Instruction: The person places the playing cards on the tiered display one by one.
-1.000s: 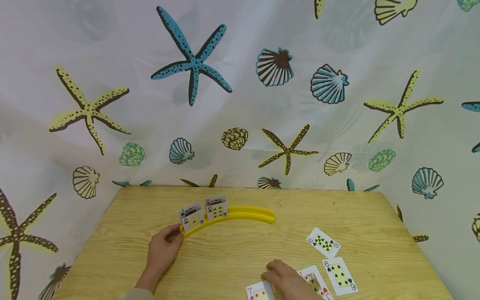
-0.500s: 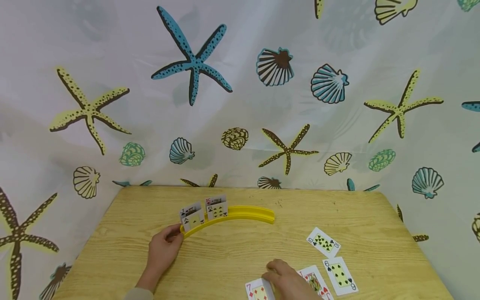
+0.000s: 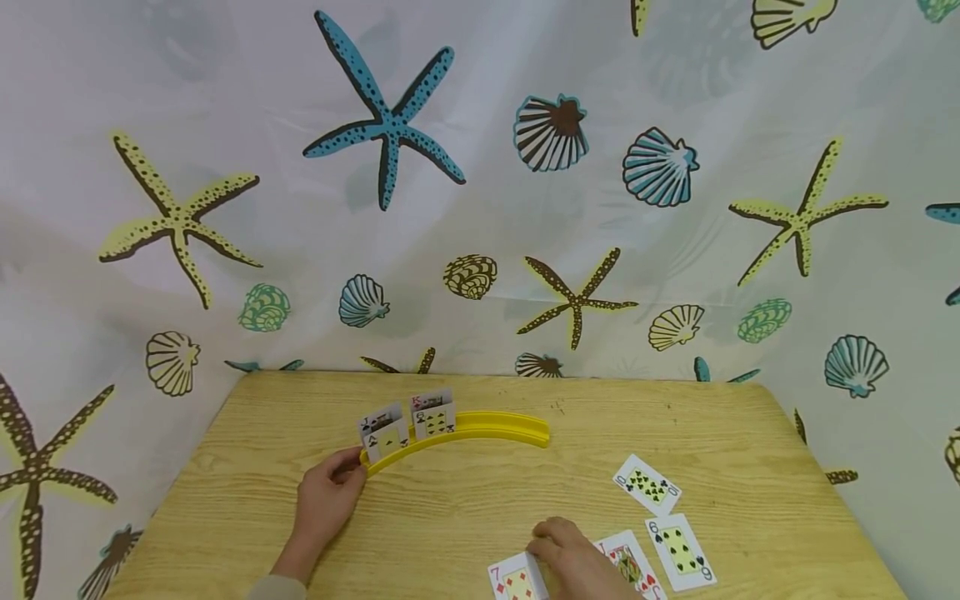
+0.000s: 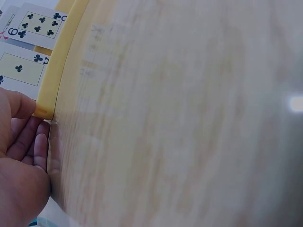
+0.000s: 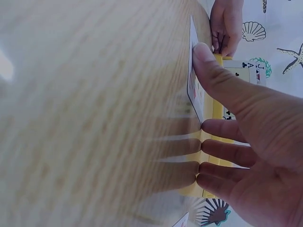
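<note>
My left hand point(image 3: 326, 496) pinches the left end of a curved yellow card holder point(image 3: 498, 427) between thumb and fingers. Standing in it are an ace of clubs point(image 3: 387, 442) before a jack point(image 3: 381, 416), and a six of clubs point(image 3: 435, 422) before a king point(image 3: 431, 398). Near the table's front, my right hand point(image 3: 576, 560) holds the seven of diamonds point(image 3: 516, 583). The right wrist view shows the thumb on that card point(image 5: 191, 80), which is bent, its edge at the index fingertip; the other fingertips touch the table. The frame's bottom cuts off part of the card.
A jack of hearts point(image 3: 630, 562) lies partly behind my right hand. Farther right are a six of spades point(image 3: 681, 552) and a ten of clubs point(image 3: 647, 485), face up on the wooden table point(image 3: 450, 517). A curtain with shells and starfish point(image 3: 480, 208) surrounds the table.
The seven of diamonds has shifted slightly left and away from me, its right side bent up a little. The left hand and card holder stay in place.
</note>
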Motion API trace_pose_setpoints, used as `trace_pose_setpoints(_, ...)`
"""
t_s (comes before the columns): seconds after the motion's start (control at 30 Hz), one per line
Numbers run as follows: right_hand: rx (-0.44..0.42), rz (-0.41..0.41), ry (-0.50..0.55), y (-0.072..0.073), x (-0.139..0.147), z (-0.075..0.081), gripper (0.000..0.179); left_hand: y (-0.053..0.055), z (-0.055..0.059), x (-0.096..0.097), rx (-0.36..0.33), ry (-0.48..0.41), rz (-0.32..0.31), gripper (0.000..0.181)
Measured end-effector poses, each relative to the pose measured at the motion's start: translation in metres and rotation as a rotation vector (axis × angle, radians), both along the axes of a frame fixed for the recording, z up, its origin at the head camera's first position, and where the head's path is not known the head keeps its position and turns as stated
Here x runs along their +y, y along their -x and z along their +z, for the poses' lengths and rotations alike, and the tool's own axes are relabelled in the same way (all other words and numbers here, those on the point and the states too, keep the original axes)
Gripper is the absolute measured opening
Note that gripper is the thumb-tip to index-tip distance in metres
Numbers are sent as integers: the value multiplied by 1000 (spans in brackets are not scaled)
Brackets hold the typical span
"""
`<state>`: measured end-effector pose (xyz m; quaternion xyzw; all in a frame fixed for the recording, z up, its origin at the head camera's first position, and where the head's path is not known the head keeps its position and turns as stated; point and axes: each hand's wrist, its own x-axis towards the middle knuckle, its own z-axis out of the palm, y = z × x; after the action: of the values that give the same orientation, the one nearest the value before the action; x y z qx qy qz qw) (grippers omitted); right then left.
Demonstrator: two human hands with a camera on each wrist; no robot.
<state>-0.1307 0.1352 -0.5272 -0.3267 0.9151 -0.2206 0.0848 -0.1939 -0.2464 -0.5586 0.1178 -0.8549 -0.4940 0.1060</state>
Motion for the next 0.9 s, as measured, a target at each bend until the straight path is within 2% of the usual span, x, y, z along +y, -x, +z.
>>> trace_pose_setpoints(0.13,-3,-4,11,0,0,-1,57,0,0,1,3,-2,5,32)
trace_pose_setpoints(0.4,92,18,46,4,1,-6,58,0,-2,0,0,6,4,33)
trace_pose_setpoints(0.53,91,8,45,5,-1,-5,59,0,-2,-1,0,12,3,33)
trace_pose_setpoints(0.67,10,-34,63,5,-4,-2,56,0,-2,-1,-2,9,6,33)
trace_pose_setpoints(0.8,-194,-116,128,5,-6,3,49,0,-2,0,-13,11,8,33)
trace_pose_setpoints(0.9,-307,-152,180,7,-7,6,41,-1,-2,0,-16,13,12,33)
